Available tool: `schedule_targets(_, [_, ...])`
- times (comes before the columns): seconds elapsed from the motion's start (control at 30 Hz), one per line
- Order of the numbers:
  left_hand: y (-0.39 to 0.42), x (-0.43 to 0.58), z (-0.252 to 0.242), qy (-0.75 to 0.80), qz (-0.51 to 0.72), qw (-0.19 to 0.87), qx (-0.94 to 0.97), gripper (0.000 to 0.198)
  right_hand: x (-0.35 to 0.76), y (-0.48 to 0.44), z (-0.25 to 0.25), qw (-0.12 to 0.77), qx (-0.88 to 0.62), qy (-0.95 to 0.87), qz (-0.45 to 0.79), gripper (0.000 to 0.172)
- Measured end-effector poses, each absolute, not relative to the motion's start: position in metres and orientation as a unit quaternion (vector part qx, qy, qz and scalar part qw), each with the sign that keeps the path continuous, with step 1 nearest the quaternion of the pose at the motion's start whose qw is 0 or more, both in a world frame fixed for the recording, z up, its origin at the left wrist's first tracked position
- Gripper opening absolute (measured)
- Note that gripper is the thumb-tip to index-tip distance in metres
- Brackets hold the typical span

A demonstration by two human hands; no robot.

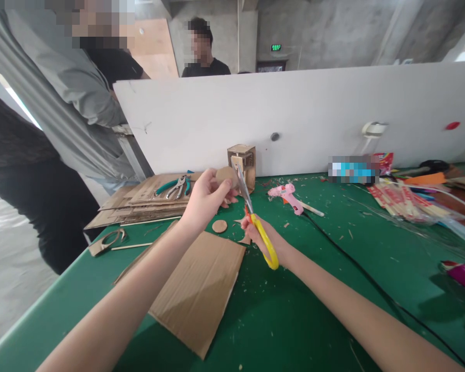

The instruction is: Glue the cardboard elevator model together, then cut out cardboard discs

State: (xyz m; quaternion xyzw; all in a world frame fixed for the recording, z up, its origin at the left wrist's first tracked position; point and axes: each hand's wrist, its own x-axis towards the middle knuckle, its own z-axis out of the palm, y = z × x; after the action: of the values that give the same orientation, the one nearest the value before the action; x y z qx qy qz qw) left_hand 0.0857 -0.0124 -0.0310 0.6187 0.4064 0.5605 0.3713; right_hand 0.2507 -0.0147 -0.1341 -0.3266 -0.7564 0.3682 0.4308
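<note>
My left hand [206, 200] is closed on a small round cardboard disc [225, 176], held up above the green table [313, 289]. My right hand [265, 238] grips yellow-handled scissors [256, 219], whose blades point up and meet the disc's right edge. A second cardboard disc [219, 226] lies on the table just below my hands. A flat cardboard sheet [199, 289] lies under my left forearm.
A small wooden box [242, 164] stands by the white partition [294, 119]. Teal pliers [177, 186] lie on stacked cardboard [139, 204]. A pink glue gun [289, 196] with a black cord sits right of centre. Packets clutter the right. Other people stand at left and behind.
</note>
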Motion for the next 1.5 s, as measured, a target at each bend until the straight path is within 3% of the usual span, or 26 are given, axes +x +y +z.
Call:
schedule_targets(0.33, [-0.01,0.077,-0.035,0.35,0.611,0.485,0.518,0.02,0.253,-0.006,-0.155,0.479,-0.356,-0.702,0.388,0.051])
schedule_targets(0.67, [-0.02,0.084,-0.031,0.367,0.594,0.466,0.544,0.023,0.246,-0.024,-0.129,0.446,-0.342,-0.731,0.386,0.054])
schedule_targets(1.23, [-0.025,0.091,-0.036,0.4,0.577,0.382,0.601,0.026,0.249,-0.021,-0.134,0.429,-0.328,-0.781,0.314,0.031])
schedule_targets(1.5, [-0.025,0.09,-0.037,0.39,0.578,0.371,0.613,0.023,0.247,-0.021,-0.128,0.424,-0.363,-0.79,0.253,0.038])
